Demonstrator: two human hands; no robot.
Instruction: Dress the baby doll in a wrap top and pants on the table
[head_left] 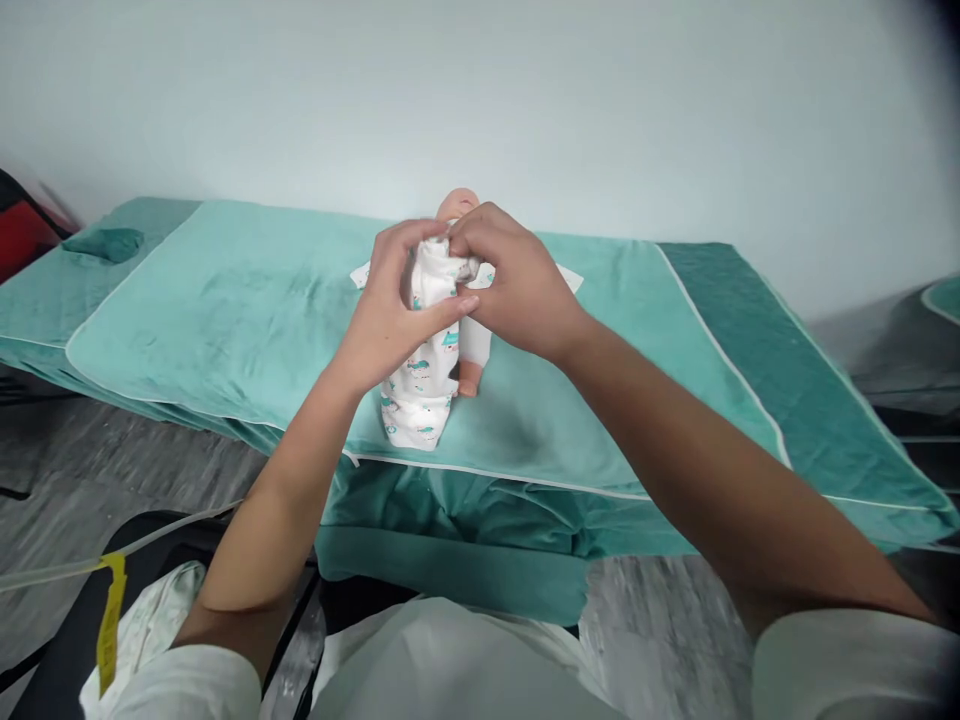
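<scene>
A baby doll lies on the green bed, its head towards the wall and one bare foot towards me. A white baby garment with teal animal prints covers part of it, one section hanging down over the near side. My left hand curls round the upper part of this cloth, thumb stretched to the right. On the other side, my right hand pinches the bunched edge of the garment with bent fingers. The two hands nearly meet over the doll, hiding most of its body.
Behind the bed stands a pale wall. A black chair is at the lower left, with a printed cloth on it. Near my left arm run a pale cord and a yellow tag.
</scene>
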